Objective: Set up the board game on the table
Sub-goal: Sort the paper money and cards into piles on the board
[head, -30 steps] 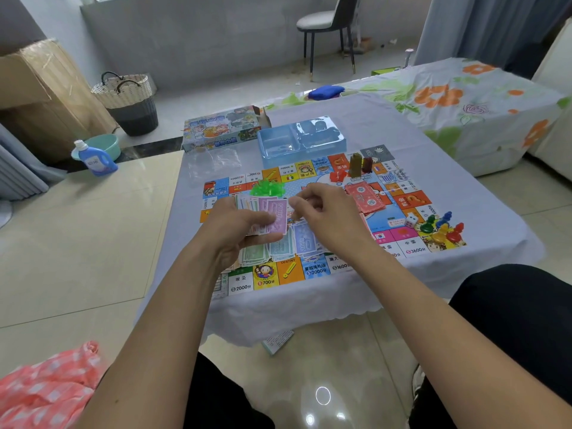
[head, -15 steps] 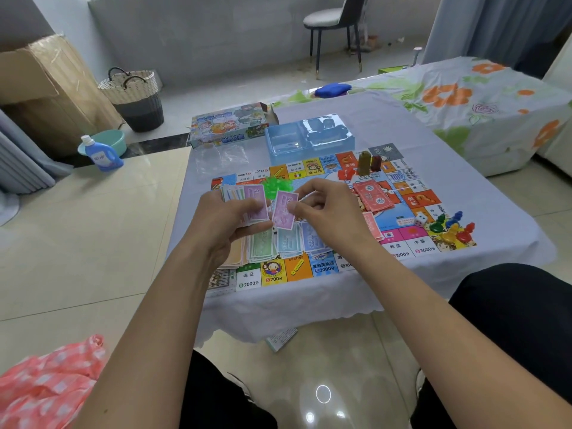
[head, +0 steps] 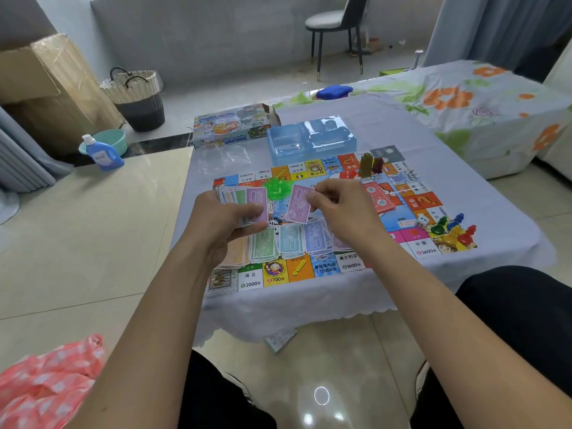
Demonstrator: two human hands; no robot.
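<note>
The colourful game board [head: 411,209] lies on the cloth-covered table. My left hand [head: 223,221] grips a fanned stack of paper notes [head: 244,199] with a purple one on top. My right hand [head: 337,205] pinches a single purple note [head: 298,204] just right of the stack, above the board. Sorted note piles lie under my hands: orange, green [head: 263,244], blue [head: 289,243] and lilac [head: 315,239]. Green plastic houses [head: 277,185] sit behind. Red cards [head: 377,198], a die [head: 421,222] and coloured pawns [head: 452,229] lie to the right.
A clear blue tray [head: 309,137] and the game box [head: 232,125] stand at the table's far side. An olive and a dark red piece [head: 370,165] stand on the board's far edge. A card packet [head: 280,339] lies on the floor under the table's front edge.
My right hand has drawn one purple note off the stack and moved it to the right, apart from the left hand. The view has shifted slightly.
</note>
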